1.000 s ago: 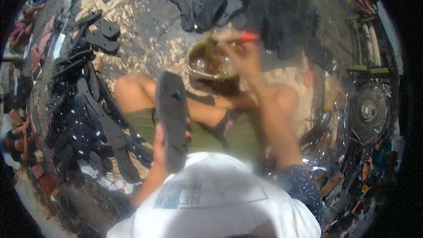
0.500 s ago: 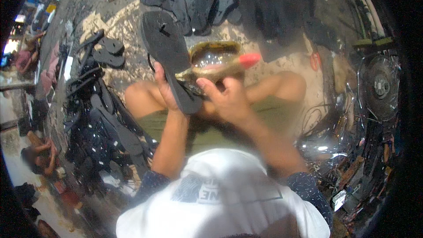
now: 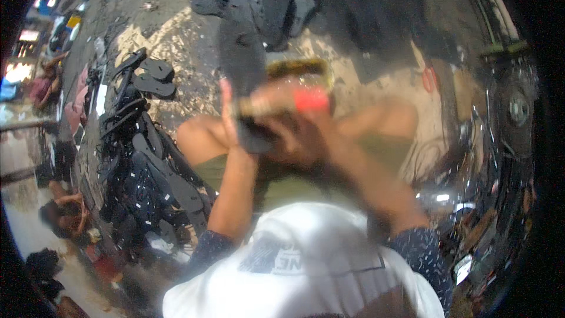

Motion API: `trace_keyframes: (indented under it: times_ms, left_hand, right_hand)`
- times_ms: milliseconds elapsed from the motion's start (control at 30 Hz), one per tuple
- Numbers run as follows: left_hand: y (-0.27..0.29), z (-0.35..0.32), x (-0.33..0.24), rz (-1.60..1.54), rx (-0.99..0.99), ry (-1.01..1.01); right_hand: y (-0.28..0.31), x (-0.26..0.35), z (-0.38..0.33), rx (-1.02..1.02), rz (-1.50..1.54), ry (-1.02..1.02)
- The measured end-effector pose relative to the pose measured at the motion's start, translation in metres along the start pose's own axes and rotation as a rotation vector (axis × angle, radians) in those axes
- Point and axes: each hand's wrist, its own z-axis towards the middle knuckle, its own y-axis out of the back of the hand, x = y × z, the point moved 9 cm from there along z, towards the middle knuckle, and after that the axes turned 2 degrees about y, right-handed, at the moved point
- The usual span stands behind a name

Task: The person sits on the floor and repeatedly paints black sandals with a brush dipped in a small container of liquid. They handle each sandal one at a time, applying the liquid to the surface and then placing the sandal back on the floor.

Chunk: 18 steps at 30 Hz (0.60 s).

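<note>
My left hand (image 3: pixel 229 122) grips a black flip-flop (image 3: pixel 242 53) near its lower end, with the thumb along the left edge. The flip-flop stands lengthwise in front of me, blurred by motion. My right hand (image 3: pixel 309 138) is closed around a brush (image 3: pixel 312 100) with a red end; its paler end reaches across the lower part of the flip-flop. Motion smears the right fingers and the brush. Just beyond the brush sits an open container (image 3: pixel 294 67) with a yellowish rim and something glossy inside, partly hidden by my right hand and the brush.
Black flip-flops (image 3: pixel 156 76) lie heaped at the left, and more flip-flops (image 3: pixel 276 0) pile up at the far side. Red-handled scissors (image 3: pixel 429 79) lie to the right. A round fan-like part (image 3: pixel 519 109) stands at the far right. Another person (image 3: pixel 65 212) sits at the left.
The flip-flop has turned more upright. My right hand has brought the brush left and lower, over the flip-flop's lower part. The whole view has shifted slightly.
</note>
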Motion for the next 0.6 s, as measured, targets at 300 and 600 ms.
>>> trace_keyframes:
  times_ms: [300,600]
  left_hand:
    - [0.032,-0.002,-0.017,0.185,-0.129,-0.050]
    - [0.044,0.153,-0.033,0.379,-0.105,0.059]
  right_hand:
    - [0.005,-0.015,-0.031,0.482,-0.523,0.156]
    - [0.108,0.079,-0.054,-0.414,-0.513,-0.188]
